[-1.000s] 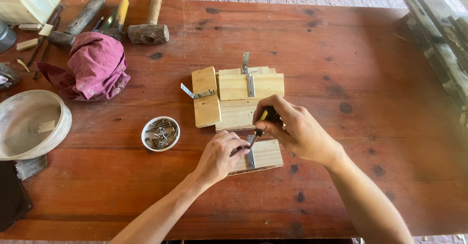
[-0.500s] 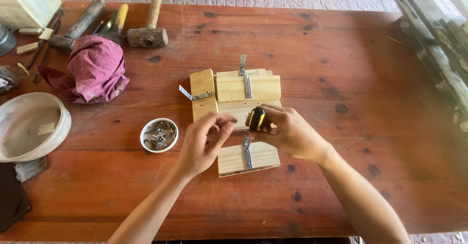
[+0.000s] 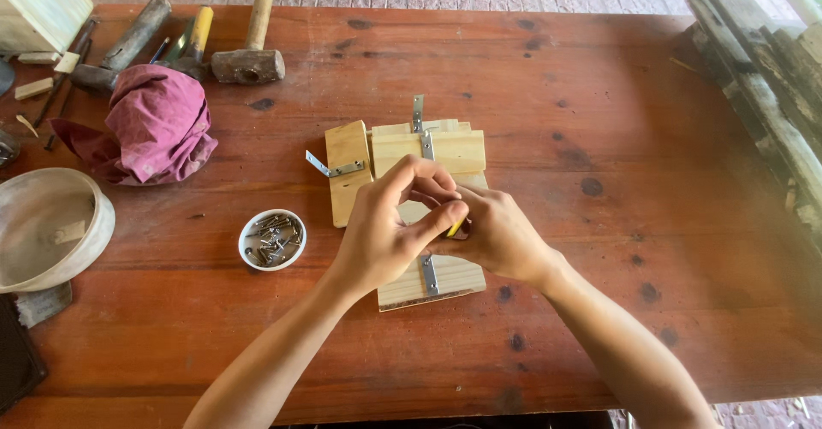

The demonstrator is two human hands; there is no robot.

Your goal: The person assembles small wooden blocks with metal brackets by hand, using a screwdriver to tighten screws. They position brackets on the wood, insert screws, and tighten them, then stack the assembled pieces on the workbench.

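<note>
Both hands meet at frame centre over the pale wooden pieces [image 3: 428,151]: the left hand [image 3: 385,232] curls its fingers around the right hand [image 3: 492,236], which seems to clench a small yellow-and-black tool [image 3: 454,229], mostly hidden. The step looks like fixing a metal bracket [image 3: 428,273]; next calls for a steady tip. One bowl of screws [image 3: 272,239], one mallet [image 3: 248,56].

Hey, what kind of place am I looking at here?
Probably a home woodworking bench: a worn wooden table with a mallet, a small bowl of screws, and pine blocks joined by metal brackets.
</note>
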